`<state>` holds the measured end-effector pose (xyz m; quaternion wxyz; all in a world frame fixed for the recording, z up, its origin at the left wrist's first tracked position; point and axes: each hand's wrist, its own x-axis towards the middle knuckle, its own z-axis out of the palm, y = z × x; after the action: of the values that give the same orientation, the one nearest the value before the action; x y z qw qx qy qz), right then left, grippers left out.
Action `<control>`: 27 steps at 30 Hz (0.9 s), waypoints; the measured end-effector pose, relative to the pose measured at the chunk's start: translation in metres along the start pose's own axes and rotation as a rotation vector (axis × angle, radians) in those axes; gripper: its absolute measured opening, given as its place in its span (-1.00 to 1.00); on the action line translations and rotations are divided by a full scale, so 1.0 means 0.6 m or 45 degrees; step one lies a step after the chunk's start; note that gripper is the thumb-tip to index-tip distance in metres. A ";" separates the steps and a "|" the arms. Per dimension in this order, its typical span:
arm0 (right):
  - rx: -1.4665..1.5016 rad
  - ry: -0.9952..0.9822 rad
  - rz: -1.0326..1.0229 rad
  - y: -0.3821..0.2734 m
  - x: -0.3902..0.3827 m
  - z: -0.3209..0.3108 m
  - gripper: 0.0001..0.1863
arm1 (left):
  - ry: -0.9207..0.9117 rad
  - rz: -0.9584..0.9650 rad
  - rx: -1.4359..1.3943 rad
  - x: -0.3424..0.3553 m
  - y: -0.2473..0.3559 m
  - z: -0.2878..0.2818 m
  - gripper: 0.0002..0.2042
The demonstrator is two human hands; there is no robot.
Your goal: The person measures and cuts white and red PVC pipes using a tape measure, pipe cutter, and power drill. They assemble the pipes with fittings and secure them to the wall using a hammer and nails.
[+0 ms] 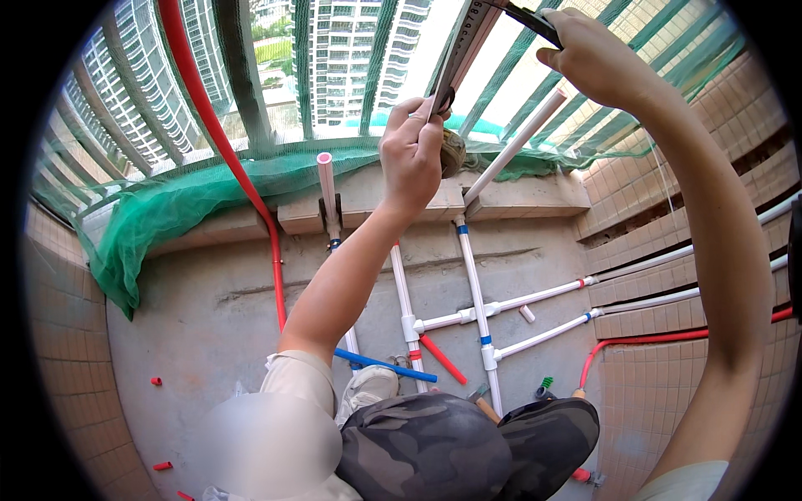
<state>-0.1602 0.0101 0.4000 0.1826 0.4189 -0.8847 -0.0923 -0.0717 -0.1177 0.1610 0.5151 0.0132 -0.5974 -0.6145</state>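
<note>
pipe (228, 150), red, at ten o'clock; left hand (409, 154) at twelve, fingers closed around a ruler (464, 54) pointing toward one; right hand (595, 63) past one, fingers curled round a black stick (535, 26) near the ruler's far end.

Green netting (171, 225) slumps over the far left corner of the floor (192, 334), and past the railing (242, 75) I can see tall buildings (342, 75). A red tube (210, 117) drops across the floor's far edge. Small red scraps (156, 382) lie toward the left edge; a tiled wall (647, 392) lines the right edge.
</note>
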 end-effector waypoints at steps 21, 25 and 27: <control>-0.045 0.051 0.019 -0.004 0.012 0.007 -0.72 | 0.157 -0.366 -0.408 -0.020 0.078 -0.117 -0.72; -0.051 0.110 -0.041 0.020 0.017 0.027 -0.80 | 0.104 -0.455 -0.018 -0.099 0.156 -0.261 -0.32; -0.060 0.042 -0.024 0.009 0.021 0.014 -0.80 | -0.066 -0.647 0.382 -0.161 0.173 -0.349 -0.17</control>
<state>-0.1746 0.0042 0.3974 0.2063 0.4243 -0.8751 -0.1080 0.1701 -0.1808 0.1209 0.3214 0.2228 -0.6721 -0.6287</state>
